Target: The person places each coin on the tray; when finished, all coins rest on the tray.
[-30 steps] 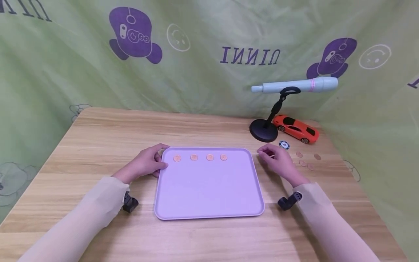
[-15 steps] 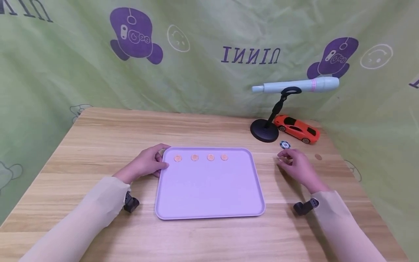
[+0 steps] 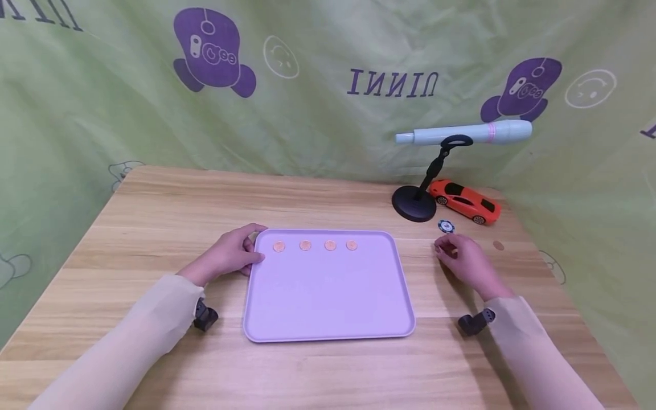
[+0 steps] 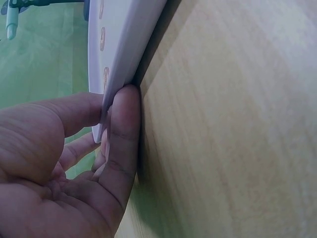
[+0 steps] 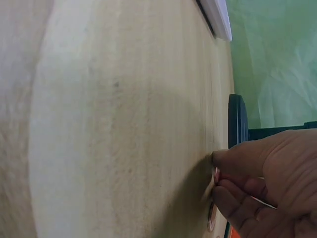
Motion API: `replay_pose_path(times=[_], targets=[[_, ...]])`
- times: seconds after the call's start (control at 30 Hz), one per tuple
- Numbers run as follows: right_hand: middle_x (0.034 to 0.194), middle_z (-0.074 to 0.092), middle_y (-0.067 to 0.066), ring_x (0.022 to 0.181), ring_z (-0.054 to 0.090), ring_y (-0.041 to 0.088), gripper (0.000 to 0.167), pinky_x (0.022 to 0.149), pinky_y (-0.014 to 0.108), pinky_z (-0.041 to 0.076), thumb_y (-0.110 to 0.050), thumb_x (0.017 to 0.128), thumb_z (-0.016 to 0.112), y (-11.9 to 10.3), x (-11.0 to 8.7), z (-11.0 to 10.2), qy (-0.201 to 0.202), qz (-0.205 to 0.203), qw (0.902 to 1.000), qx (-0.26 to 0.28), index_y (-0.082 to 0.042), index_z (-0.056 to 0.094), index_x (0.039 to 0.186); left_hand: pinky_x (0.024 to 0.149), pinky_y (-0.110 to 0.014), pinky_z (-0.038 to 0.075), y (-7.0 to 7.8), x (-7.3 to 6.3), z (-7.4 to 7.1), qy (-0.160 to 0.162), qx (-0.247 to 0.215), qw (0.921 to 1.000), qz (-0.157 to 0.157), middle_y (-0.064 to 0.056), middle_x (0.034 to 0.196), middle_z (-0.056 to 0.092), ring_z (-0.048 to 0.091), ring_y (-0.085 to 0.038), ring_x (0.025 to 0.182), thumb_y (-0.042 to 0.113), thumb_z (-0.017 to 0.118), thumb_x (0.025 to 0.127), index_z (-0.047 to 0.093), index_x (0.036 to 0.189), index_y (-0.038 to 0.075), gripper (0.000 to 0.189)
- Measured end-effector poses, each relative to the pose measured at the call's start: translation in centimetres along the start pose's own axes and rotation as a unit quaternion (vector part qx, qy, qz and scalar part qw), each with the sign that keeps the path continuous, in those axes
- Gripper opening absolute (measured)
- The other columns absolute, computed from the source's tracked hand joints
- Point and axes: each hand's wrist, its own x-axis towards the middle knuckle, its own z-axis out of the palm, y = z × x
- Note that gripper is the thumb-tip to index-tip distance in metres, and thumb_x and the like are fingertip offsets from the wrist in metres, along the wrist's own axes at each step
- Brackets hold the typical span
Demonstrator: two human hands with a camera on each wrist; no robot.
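My left hand [image 3: 228, 254] holds the upper left corner area of a lilac tray [image 3: 328, 302]. In the left wrist view the thumb lies on the rim and a fingertip [image 4: 127, 106] is under the edge. Several copper coins [image 3: 305, 245] lie in a row along the tray's far side. To the right of the tray, my right hand [image 3: 468, 263] is low over the table. Its thumb and fingers pinch a copper coin [image 5: 216, 175], seen edge-on in the right wrist view. Just beside the fingertips another coin [image 5: 212, 218] lies on the wood; in the head view the hand hides this spot.
A blue-and-white poker chip [image 3: 446, 226] lies just beyond the right hand, and a brownish coin [image 3: 498, 245] to its right. Behind them stand a black stand [image 3: 414, 203] bearing a pale blue microphone [image 3: 471, 132] and an orange toy car [image 3: 465, 202]. A green curtain [image 3: 307, 131] hangs behind.
My right hand has moved right, from beside the tray's right edge to over the loose coins, which it now covers in the head view. The left hand and tray stay put.
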Motion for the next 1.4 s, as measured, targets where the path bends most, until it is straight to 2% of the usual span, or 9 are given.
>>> replay_pose_path(times=[0.17, 0.33, 0.53, 0.7, 1.1, 1.27, 1.4], targets=[[0.113, 0.071, 0.026, 0.103, 0.068, 0.037, 0.022, 0.096, 0.059, 0.059, -0.001, 0.097, 0.068, -0.1, 0.1, 0.0, -0.004, 0.007, 0.9999, -0.005, 0.005, 0.069, 0.118, 0.06, -0.03, 0.063, 0.0, 0.0, 0.0, -0.003, -0.002, 1.0, 0.001, -0.009, 0.088, 0.052, 0.063, -0.016, 0.067, 0.0, 0.07, 0.096, 0.043, 0.155, 0.004, 0.065], [0.108, 0.072, 0.024, 0.099, 0.068, 0.035, 0.023, 0.093, 0.057, 0.06, -0.002, 0.095, 0.071, -0.1, 0.3, -0.2, -0.012, -0.003, 0.9999, -0.005, 0.006, 0.068, 0.117, 0.06, -0.03, 0.064, -0.1, -0.1, -0.2, -0.002, -0.003, 1.0, 0.001, -0.009, 0.089, 0.052, 0.063, -0.016, 0.067, 0.0, 0.07, 0.096, 0.043, 0.155, 0.004, 0.065], [0.098, 0.07, 0.019, 0.089, 0.064, 0.028, 0.021, 0.082, 0.044, 0.057, -0.005, 0.096, 0.071, -0.1, 0.7, -0.5, -0.032, -0.003, 0.9994, -0.013, 0.006, 0.069, 0.113, 0.06, -0.03, 0.064, 0.0, -0.1, -0.2, -0.004, -0.006, 1.0, 0.001, -0.009, 0.089, 0.052, 0.063, -0.016, 0.066, -0.001, 0.069, 0.096, 0.043, 0.155, 0.003, 0.064], [0.094, 0.069, 0.015, 0.087, 0.062, 0.025, 0.017, 0.079, 0.035, 0.052, -0.008, 0.096, 0.072, -0.1, 0.5, -0.4, -0.023, -0.001, 0.9996, -0.013, 0.003, 0.071, 0.108, 0.058, -0.03, 0.063, 0.2, 0.0, -0.2, -0.002, -0.009, 1.0, 0.002, -0.009, 0.087, 0.052, 0.062, -0.015, 0.066, -0.002, 0.069, 0.096, 0.043, 0.154, 0.002, 0.064], [0.101, 0.075, 0.017, 0.087, 0.065, 0.019, 0.021, 0.073, 0.016, 0.053, -0.011, 0.094, 0.077, -0.6, 0.4, -0.1, 0.008, 0.003, 0.9988, 0.048, 0.001, 0.073, 0.111, 0.059, -0.03, 0.064, -0.1, 0.2, -0.3, -0.006, -0.008, 0.9999, -0.001, -0.009, 0.088, 0.052, 0.063, -0.016, 0.066, -0.001, 0.069, 0.096, 0.043, 0.154, 0.003, 0.064], [0.109, 0.074, 0.018, 0.089, 0.064, 0.017, 0.025, 0.072, 0.015, 0.053, -0.016, 0.098, 0.074, -1.5, 1.1, 0.4, 0.002, 0.019, 0.9956, 0.091, -0.001, 0.072, 0.117, 0.059, -0.03, 0.064, -0.1, 0.2, -0.2, -0.007, -0.005, 1.0, 0.0, -0.009, 0.088, 0.052, 0.063, -0.016, 0.065, -0.001, 0.069, 0.096, 0.043, 0.154, 0.003, 0.064], [0.113, 0.074, 0.02, 0.09, 0.065, 0.012, 0.029, 0.074, 0.013, 0.055, -0.018, 0.098, 0.075, -2.8, 1.9, 0.9, -0.007, 0.017, 0.9893, 0.145, -0.001, 0.071, 0.121, 0.059, -0.03, 0.064, -0.1, 0.3, -0.2, -0.005, -0.01, 0.9999, -0.001, -0.009, 0.088, 0.051, 0.063, -0.016, 0.066, -0.001, 0.069, 0.097, 0.043, 0.154, 0.003, 0.064]])
